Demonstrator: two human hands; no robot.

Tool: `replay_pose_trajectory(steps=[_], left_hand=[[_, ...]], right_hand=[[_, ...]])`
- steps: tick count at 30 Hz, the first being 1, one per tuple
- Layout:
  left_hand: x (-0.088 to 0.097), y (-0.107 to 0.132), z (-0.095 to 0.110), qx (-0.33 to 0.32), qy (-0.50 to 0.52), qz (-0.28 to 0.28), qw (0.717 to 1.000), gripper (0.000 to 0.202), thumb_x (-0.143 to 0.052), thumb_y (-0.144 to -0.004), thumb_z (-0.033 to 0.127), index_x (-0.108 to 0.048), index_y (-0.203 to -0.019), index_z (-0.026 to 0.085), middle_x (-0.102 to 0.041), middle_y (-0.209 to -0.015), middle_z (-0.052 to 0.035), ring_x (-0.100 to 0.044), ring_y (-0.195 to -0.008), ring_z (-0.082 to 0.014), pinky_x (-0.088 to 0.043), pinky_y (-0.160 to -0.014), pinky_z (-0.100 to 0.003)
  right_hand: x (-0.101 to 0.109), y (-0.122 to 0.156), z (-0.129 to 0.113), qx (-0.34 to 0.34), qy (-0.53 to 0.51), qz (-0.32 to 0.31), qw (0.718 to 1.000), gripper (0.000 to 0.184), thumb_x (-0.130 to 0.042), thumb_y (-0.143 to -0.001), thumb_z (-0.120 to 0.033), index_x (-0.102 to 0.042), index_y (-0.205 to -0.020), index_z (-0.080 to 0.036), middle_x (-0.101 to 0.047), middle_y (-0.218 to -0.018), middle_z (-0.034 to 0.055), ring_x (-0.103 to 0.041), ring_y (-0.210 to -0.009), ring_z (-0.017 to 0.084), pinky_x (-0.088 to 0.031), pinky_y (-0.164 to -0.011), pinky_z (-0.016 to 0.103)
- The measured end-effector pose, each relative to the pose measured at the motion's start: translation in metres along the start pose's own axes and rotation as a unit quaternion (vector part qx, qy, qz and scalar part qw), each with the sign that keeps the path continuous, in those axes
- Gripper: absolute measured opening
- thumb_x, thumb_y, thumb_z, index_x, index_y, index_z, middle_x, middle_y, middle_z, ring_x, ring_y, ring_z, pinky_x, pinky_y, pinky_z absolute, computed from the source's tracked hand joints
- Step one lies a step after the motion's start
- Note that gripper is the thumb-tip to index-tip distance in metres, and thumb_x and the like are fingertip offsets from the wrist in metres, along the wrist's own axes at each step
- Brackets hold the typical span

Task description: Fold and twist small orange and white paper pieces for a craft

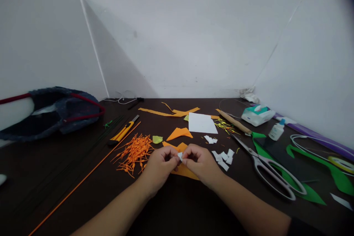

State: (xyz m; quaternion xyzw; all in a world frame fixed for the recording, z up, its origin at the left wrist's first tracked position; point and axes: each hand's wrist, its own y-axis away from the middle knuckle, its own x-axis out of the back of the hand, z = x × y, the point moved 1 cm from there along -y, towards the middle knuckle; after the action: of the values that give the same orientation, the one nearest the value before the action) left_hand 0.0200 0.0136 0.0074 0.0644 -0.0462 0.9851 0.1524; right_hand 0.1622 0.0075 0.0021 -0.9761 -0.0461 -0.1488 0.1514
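Note:
Between my fingertips is a small piece of white paper (pixel 180 155), pinched from both sides. My left hand (pixel 163 160) is closed on its left edge, and my right hand (pixel 197 158) is closed on its right. Orange paper (pixel 186 171) lies on the table just under and behind my hands. To the left of my left hand spreads a pile of thin twisted orange strands (pixel 135 151). Several white paper pieces (pixel 224 158) lie to the right of my right hand. Beyond my hands are a folded orange piece (pixel 179 132) and a white sheet (pixel 202 123).
Grey-handled scissors (pixel 269 169) lie on the right over green paper (pixel 312 193). Behind them stand a glue bottle (pixel 277 131) and a tissue pack (pixel 257 115). A yellow utility knife (pixel 123 131), a long orange stick (pixel 83 180) and a denim bag (pixel 66 97) are on the left.

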Motion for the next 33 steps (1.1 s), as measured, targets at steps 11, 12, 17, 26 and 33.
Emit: replay_pose_trajectory(steps=[11,12,17,26,33], left_hand=[[0.0026,0.0014,0.0021,-0.031,-0.116,0.007,0.993,0.013,-0.053,-0.071,0.021,-0.053,-0.059,0.015,-0.048,-0.053,0.0044,-0.043,-0.053,-0.0103,-0.033,-0.052,-0.021],[0.0028,0.0013,0.0012,-0.037,-0.134,0.008,0.99,0.013,-0.052,-0.071,0.021,-0.053,-0.059,0.016,-0.048,-0.054,0.0042,-0.043,-0.053,-0.0106,-0.033,-0.052,-0.021],[0.0041,0.0002,-0.0028,-0.072,-0.223,0.022,0.972,0.013,-0.051,-0.072,0.019,-0.055,-0.06,0.016,-0.052,-0.057,0.0027,-0.047,-0.056,-0.0118,-0.035,-0.054,-0.022],[0.0038,0.0022,-0.0024,-0.161,-0.325,0.011,0.932,0.018,-0.048,-0.071,0.011,-0.054,-0.055,0.017,-0.051,-0.054,0.0042,-0.047,-0.054,-0.0103,-0.033,-0.054,-0.02],[0.0036,0.0025,-0.0004,-0.117,-0.253,0.004,0.96,0.017,-0.047,-0.072,0.015,-0.054,-0.056,0.017,-0.05,-0.054,0.0046,-0.046,-0.054,-0.0108,-0.034,-0.053,-0.02]], right_hand=[[0.001,0.0011,0.0022,0.052,0.029,0.028,0.998,0.009,-0.052,-0.065,-0.011,-0.057,-0.061,-0.018,-0.055,-0.066,-0.0002,-0.052,-0.061,0.013,-0.043,-0.062,0.028],[0.0008,0.0009,0.0021,0.052,0.036,0.03,0.998,0.009,-0.052,-0.065,-0.011,-0.057,-0.061,-0.018,-0.055,-0.066,-0.0003,-0.052,-0.061,0.013,-0.043,-0.062,0.027],[0.0001,0.0005,0.0016,0.079,0.088,0.034,0.992,0.01,-0.054,-0.064,-0.008,-0.057,-0.06,-0.018,-0.054,-0.064,-0.0004,-0.052,-0.06,0.013,-0.042,-0.059,0.026],[-0.0002,0.0034,0.0014,0.138,0.174,0.013,0.975,0.014,-0.05,-0.063,-0.004,-0.052,-0.06,-0.018,-0.05,-0.063,-0.0014,-0.048,-0.059,0.011,-0.038,-0.055,0.022],[0.0024,-0.0017,0.0024,0.06,0.117,-0.029,0.991,0.01,-0.05,-0.067,-0.01,-0.051,-0.061,-0.018,-0.052,-0.061,-0.002,-0.048,-0.059,0.012,-0.039,-0.056,0.024]])
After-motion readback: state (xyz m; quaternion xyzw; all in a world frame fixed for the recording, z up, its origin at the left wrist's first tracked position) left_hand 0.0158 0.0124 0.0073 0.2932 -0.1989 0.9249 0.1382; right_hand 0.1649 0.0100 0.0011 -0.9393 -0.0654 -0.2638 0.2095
